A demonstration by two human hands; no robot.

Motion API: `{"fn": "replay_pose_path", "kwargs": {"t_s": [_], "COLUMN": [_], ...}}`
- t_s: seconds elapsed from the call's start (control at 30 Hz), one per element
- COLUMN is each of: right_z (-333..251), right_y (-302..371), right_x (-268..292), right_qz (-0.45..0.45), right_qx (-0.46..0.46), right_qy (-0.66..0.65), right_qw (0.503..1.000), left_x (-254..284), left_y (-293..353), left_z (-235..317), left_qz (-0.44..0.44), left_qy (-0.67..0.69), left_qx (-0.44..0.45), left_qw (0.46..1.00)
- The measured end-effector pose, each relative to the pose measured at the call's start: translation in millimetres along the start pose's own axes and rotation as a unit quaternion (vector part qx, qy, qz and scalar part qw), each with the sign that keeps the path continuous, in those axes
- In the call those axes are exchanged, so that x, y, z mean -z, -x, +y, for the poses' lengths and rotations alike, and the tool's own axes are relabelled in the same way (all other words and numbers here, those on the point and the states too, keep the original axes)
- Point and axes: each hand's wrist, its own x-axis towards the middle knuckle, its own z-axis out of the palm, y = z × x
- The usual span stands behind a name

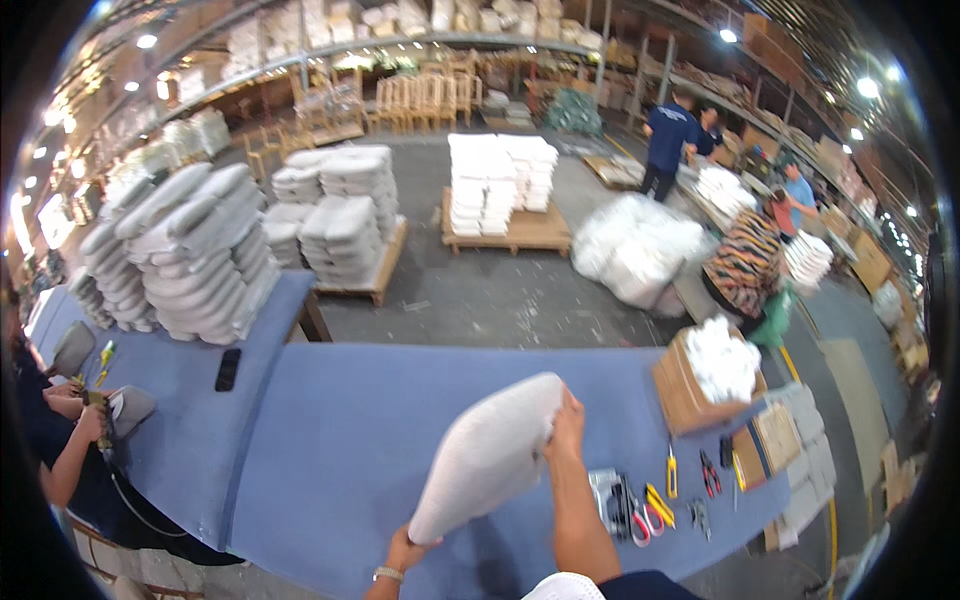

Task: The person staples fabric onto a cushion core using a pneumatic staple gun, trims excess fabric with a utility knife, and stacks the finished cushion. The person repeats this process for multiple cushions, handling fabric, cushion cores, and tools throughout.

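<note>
A light grey upholstered seat cushion (pixel 490 455) is held up at a tilt over the blue covered table (pixel 350 430). My left hand (pixel 405 550) is closed on its lower left end, with a watch on that wrist. Gripping its upper right edge is my right hand (pixel 567 425), fingers partly hidden behind the cushion. To the right of my right forearm lie red-handled scissors (pixel 645 522), a yellow utility knife (pixel 660 505), a yellow-handled screwdriver (pixel 672 472), red-handled pliers (pixel 710 473) and a staple gun (pixel 606 498).
A cardboard box of white stuffing (pixel 690 395) and a smaller box (pixel 775 440) stand at the table's right end. Stacked grey cushions (pixel 200 260) and a black phone (pixel 228 370) sit at left, beside a co-worker's hand (pixel 92 425) holding a tool. Pallets and other people are beyond.
</note>
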Motion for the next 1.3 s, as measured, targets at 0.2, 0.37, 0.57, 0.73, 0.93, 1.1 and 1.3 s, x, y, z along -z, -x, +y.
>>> {"fn": "replay_pose_path", "kwargs": {"t_s": [0.2, 0.37, 0.57, 0.73, 0.93, 1.1, 1.3], "right_z": [23.6, 117.8, 211.5, 289.1, 173.2, -38.1, -129.6], "right_y": [-51.3, -8.2, 134.7, 205.9, 260.4, 362.4, 499.8], "right_x": [104.5, 165.9, 138.1, 142.8, 104.1, 44.4, 1.5], "right_qz": [-0.062, -0.064, -0.117, -0.334, -0.373, -0.299, -0.511], "right_qx": [0.012, -0.116, -0.396, -0.363, -0.013, 0.473, 0.541], "right_qy": [-0.089, -0.137, -0.068, 0.255, 0.290, 0.119, -0.001], "right_qw": [0.994, 0.982, 0.908, 0.831, 0.881, 0.820, 0.668], "left_x": [36.2, 146.3, 257.5, 288.8, 287.1, 286.1, 245.3], "left_y": [3.2, 89.5, 197.1, 222.7, 167.7, 143.7, 137.3], "left_z": [39.3, 117.4, 244.4, 313.6, 224.3, 218.6, 216.4], "left_qz": [-0.027, 0.018, 0.134, 0.151, 0.207, 0.167, 0.072], "left_qy": [-0.058, -0.063, -0.173, -0.168, -0.195, -0.152, 0.149], "left_qx": [-0.078, -0.141, -0.257, -0.226, -0.217, -0.275, -0.303], "left_qw": [0.995, 0.988, 0.941, 0.947, 0.934, 0.935, 0.939]}}
